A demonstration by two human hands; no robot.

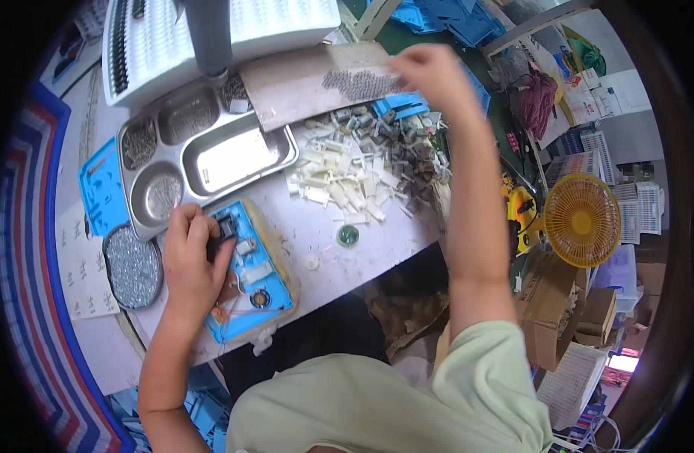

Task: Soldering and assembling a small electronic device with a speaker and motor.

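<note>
On the near left of the table lies a blue plastic casing holding a round dark speaker-like part, pale blocks and thin wires. My left hand is curled over its left side, fingers closed on a small black part at the casing's far end. My right hand reaches far out to the right end of a flat board. Its fingertips are pinched together beside a patch of tiny dark grey pieces on that board; what they hold is too small to make out.
Left of the board sits a steel compartment tray with small metal parts. An oval dish of silvery pieces stands nearer. White plastic parts and grey blocks are heaped mid-table. A yellow basket is at right.
</note>
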